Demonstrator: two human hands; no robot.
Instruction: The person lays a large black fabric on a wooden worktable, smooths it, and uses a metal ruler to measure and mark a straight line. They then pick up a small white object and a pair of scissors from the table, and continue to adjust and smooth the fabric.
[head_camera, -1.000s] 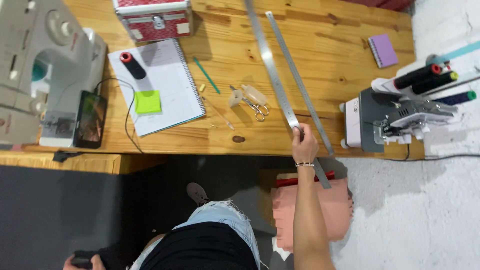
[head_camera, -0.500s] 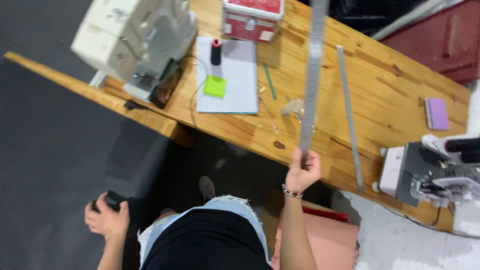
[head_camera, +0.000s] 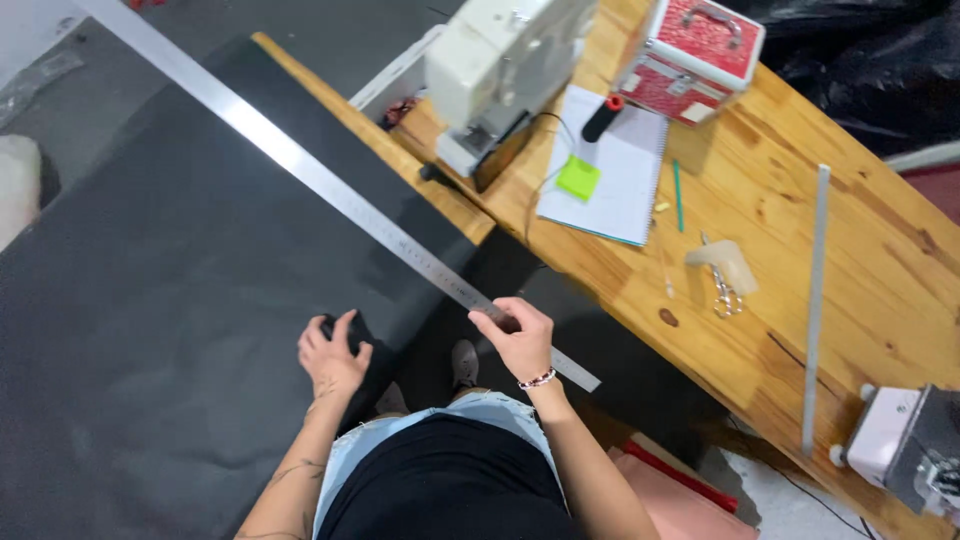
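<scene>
My right hand (head_camera: 518, 338) grips a long metal ruler (head_camera: 300, 160) near its close end. The ruler runs up and to the left over a wide sheet of black fabric (head_camera: 150, 290). My left hand (head_camera: 333, 355) rests on the fabric's near edge and is closed on a small black object, too dark to identify. A second metal ruler (head_camera: 815, 300) lies on the wooden table (head_camera: 780, 160) at the right.
On the table stand a white sewing machine (head_camera: 500, 70), a red case (head_camera: 700, 50), a notebook (head_camera: 610, 175) with a green sticky note and a black thread spool, a green pencil, scissors (head_camera: 722, 288) and another machine (head_camera: 905, 450) at the right edge.
My right hand has swung the long ruler off the table and to the left, over the black fabric. My view turned left too. My left hand came forward onto the fabric.
</scene>
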